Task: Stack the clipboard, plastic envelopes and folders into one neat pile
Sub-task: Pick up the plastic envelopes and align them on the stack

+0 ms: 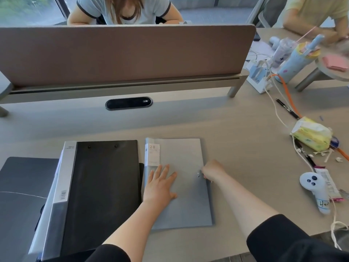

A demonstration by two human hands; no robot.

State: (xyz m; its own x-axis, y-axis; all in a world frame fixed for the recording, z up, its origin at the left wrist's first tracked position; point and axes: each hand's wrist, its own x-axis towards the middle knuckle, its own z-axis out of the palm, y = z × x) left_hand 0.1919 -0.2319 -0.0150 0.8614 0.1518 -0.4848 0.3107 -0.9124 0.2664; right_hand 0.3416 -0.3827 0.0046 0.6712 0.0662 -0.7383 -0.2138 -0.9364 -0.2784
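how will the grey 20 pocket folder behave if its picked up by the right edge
The grey folder looks thin and plastic, so it will likely flex or fan open. It seems light, and may slide on the smooth desk unless the flat left hand steadies it.

A pale wood-grain desk (236, 118) filled the view, lit evenly by daylight. Along its far edge stood a brown fabric divider panel (122, 53) on a grey metal rail (124, 87), with a black oval cable port (128, 103) set into the desktop just in front. Behind the panel, windows (28, 10) showed blurred greenery outside. To the right, a second desk surface (306, 80) extended away, and a grey chair back (272, 10) stood near the window
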